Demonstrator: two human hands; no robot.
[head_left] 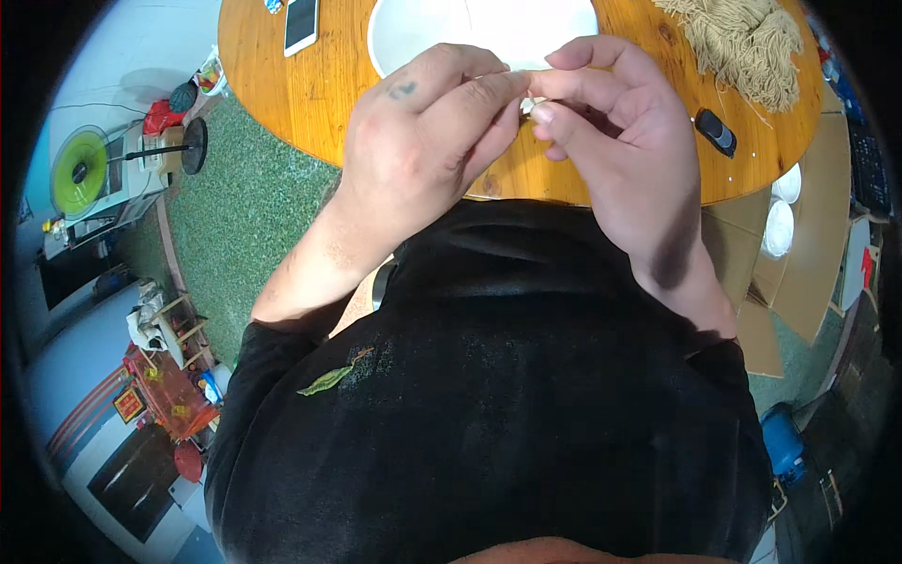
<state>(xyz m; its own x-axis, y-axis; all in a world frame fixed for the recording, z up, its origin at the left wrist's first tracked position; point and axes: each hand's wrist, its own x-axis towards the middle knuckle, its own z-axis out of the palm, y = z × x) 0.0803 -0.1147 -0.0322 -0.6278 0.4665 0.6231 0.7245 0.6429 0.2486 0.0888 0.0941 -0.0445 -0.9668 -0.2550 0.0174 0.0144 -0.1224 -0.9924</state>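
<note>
Both hands meet above the near edge of a round wooden table [282, 103]. A small white piece [529, 103] shows between the fingertips, too small to name. My right hand [625, 117] pinches it between thumb and forefinger, its other fingers curled loosely. My left hand [423, 122] is closed, its fingertips pressed together against the right forefinger; what lies in its pinch is hidden. Just beyond the hands stands a wide white basin [489, 33], with a thin strand in it. To the right lies a heap of beige yarn [742, 47], loose strands trailing from it.
A white phone [301, 25] lies at the table's left, a small black device [715, 132] at its right. A green fan [80, 172] stands on the left. Opened cardboard [808, 235] and white round containers [779, 228] are low on the right.
</note>
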